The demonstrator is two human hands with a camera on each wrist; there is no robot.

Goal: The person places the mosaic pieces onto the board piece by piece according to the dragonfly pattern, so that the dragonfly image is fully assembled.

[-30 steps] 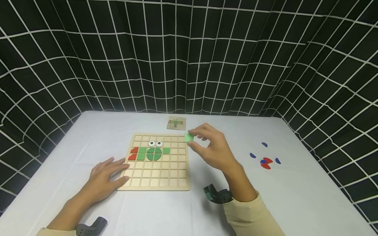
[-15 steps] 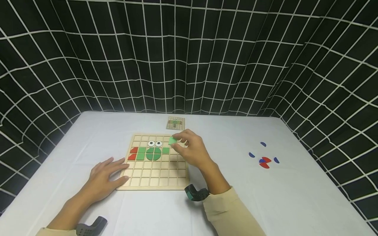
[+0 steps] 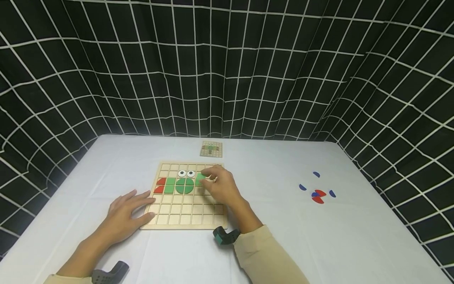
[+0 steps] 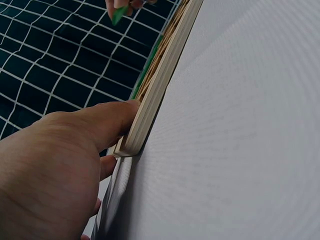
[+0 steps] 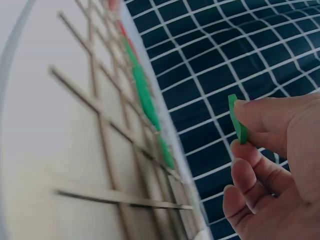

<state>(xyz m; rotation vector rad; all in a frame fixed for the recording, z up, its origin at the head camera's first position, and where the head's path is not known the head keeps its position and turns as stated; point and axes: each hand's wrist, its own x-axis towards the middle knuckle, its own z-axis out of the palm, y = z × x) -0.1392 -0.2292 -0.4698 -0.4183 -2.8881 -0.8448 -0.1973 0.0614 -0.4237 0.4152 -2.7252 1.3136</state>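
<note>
Two bare hands meet at a wooden grid board (image 3: 185, 227); the right hand (image 3: 222, 187) pinches a green square tile (image 5: 238, 120) by its edges between thumb and fingertip, the other fingers curled loosely; the tile hangs above the board, not touching it, just right of a green disc (image 3: 185, 185) of quarter pieces; the left hand (image 3: 128, 213) lies with fingers spread, grasping nothing, its thumb resting on the board's near left corner; red pieces (image 3: 161, 181) lie left of the disc, two eye pieces (image 3: 190, 173) beyond it; the likeliest trouble is that slim edge hold, since a slip or slanted landing could leave the tile astride a grid ridge or jog the disc; a bump against the lightly steadied board could unsettle everything laid.
</note>
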